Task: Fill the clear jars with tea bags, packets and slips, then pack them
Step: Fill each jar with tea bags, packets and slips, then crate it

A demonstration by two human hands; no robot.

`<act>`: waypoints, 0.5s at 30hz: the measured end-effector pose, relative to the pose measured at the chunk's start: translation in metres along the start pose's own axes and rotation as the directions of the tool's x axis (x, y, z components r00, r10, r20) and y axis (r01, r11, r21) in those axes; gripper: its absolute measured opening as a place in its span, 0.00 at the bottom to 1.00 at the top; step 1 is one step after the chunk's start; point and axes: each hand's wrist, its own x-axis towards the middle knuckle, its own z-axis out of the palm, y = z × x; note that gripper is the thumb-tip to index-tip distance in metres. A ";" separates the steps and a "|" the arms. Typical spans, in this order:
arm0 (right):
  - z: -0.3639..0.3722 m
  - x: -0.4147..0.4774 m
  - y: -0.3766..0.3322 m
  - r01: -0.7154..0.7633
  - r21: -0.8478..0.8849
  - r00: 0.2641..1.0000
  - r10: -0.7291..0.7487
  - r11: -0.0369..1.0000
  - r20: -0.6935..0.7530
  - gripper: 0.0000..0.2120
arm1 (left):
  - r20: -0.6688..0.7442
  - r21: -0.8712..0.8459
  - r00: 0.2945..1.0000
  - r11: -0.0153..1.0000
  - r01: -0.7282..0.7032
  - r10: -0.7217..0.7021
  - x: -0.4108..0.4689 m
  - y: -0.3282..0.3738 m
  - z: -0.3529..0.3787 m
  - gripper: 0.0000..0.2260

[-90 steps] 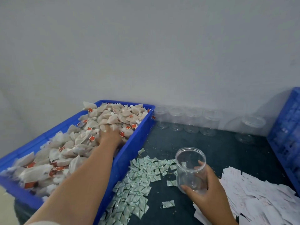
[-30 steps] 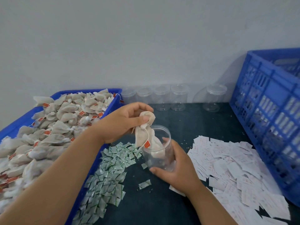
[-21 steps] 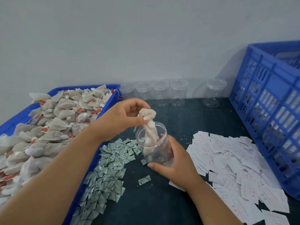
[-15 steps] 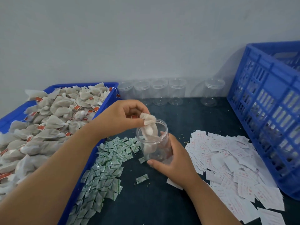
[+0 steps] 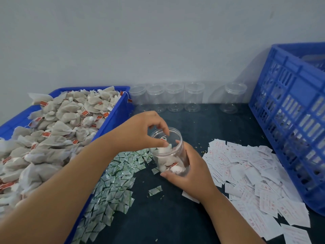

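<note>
Dark table [image 5: 167,217] — blue tray [image 5: 114,118], green packets [image 5: 112,187], white slips [image 5: 255,173], empty jars [image 5: 193,97], crate [image 5: 290,111].

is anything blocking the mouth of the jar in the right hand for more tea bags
Nothing visible does: the jar has no lid, and only the fingers of the left hand are at its mouth.

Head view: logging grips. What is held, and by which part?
Right hand grips the clear plastic jar round its lower wall. Left hand touches a white tea bag at its top; whether pinching, unclear.
</note>
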 end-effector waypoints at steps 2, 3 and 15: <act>0.000 0.000 -0.001 0.007 0.001 1.000 -0.007 1.000 0.000 0.38 | -0.024 -0.028 0.999 0.999 0.039 -0.039 0.001 0.003 -0.001 0.06; 0.000 0.000 -0.003 0.011 0.013 1.000 -0.011 1.000 -0.005 0.38 | -0.064 -0.080 0.995 0.994 0.073 -0.078 0.000 0.001 -0.005 0.06; 0.004 0.000 -0.001 -0.008 0.038 0.998 0.006 0.999 0.058 0.39 | -0.180 -0.035 0.565 0.579 0.814 -0.805 -0.041 -0.185 -0.034 0.26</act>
